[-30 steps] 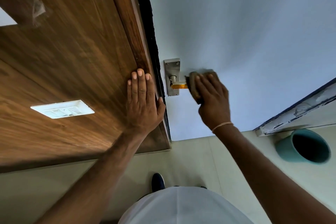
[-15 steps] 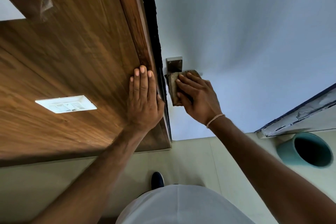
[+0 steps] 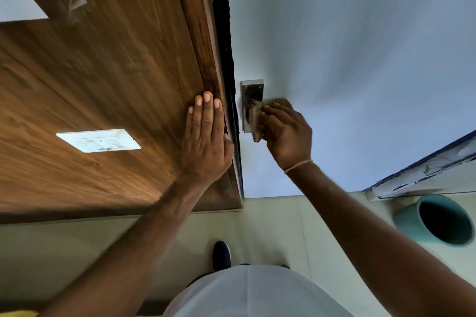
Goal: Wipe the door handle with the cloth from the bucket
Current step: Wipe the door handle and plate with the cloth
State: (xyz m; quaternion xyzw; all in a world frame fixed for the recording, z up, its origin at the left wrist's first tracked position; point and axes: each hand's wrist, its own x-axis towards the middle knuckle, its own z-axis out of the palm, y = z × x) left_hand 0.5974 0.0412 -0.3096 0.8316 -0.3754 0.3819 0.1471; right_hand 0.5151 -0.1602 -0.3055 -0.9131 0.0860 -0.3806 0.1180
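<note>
Since 1 s ago, right hand (image 3: pixel 287 134) has slid w/ the cloth (image 3: pixel 257 123) from the lever's outer end in toward the door edge, onto the metal backplate; left hand (image 3: pixel 206 141) hasn't shifted. Counts: 2 hands, 1 cloth, 1 door handle (image 3: pixel 251 96), 1 bucket (image 3: pixel 435 224), 1 switch plate (image 3: pixel 99 140), 1 shoe (image 3: pixel 221 255) plainly seen. Right hand grips the cloth, fingers curled over it, pressing it on the lower part of the handle plate; a thin band sits at that wrist. Left hand is flat, fingers straight & together, palm resting on the wood panel (image 3: pixel 103 85) just beside the door's dark edge. Cloth looks brownish, small, bunched into a pad, motion-blurred, so texture can't be told. Handle: brushed silver rectangular plate w/ 2 screws at its top end visible; lever itself is hidden under cloth & fingers. It's mounted on the pale blue-white door (image 3: pixel 360 59), near the edge by the wood panel. Bucket is teal, round, dark inside, standing on the pale floor (image 3: pixel 283 226) at far right, well apart from the handle; contents can't be seen. Switch plate is white, set in the wood panel, left of the left hand.
</note>
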